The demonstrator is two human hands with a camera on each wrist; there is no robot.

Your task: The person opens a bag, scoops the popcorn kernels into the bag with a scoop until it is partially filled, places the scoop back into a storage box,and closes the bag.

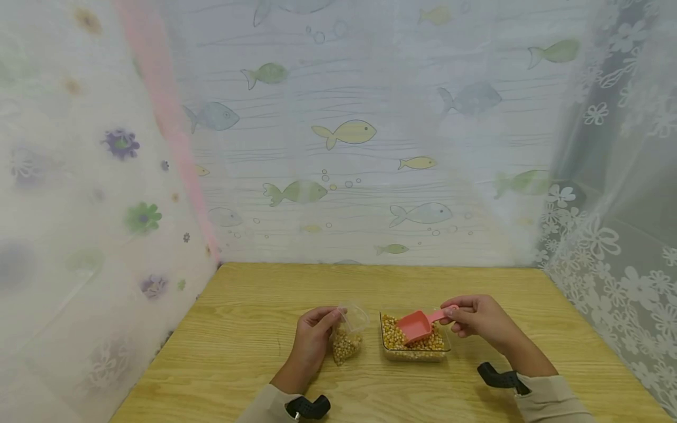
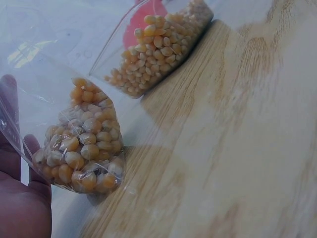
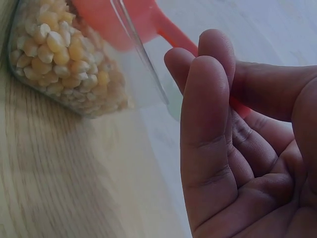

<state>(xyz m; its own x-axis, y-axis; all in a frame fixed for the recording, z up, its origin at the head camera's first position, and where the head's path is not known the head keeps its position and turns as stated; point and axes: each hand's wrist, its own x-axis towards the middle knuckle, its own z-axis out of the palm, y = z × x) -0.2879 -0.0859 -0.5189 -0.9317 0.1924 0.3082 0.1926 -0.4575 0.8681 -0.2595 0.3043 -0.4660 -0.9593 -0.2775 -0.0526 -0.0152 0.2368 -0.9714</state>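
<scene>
My left hand (image 1: 311, 341) pinches the upper edge of a clear plastic bag (image 1: 355, 317), whose lower part holds corn kernels (image 2: 84, 144). To its right stands a clear rectangular container (image 1: 415, 355) with many yellow and white corn kernels (image 3: 62, 54). The handle of a pink scoop (image 1: 415, 326) is pinched between the thumb and fingers of my right hand (image 1: 483, 320). The scoop's bowl rests in or just over the kernels inside the container; I cannot tell how deep it sits. In the left wrist view the bag hangs close to the tabletop.
Both hands work over a wooden table (image 1: 254, 294). Behind it hangs a curtain with fish prints (image 1: 349, 132), and flower-patterned sheets (image 1: 143, 217) close off the left and right sides. Black straps (image 1: 499, 376) sit on both wrists.
</scene>
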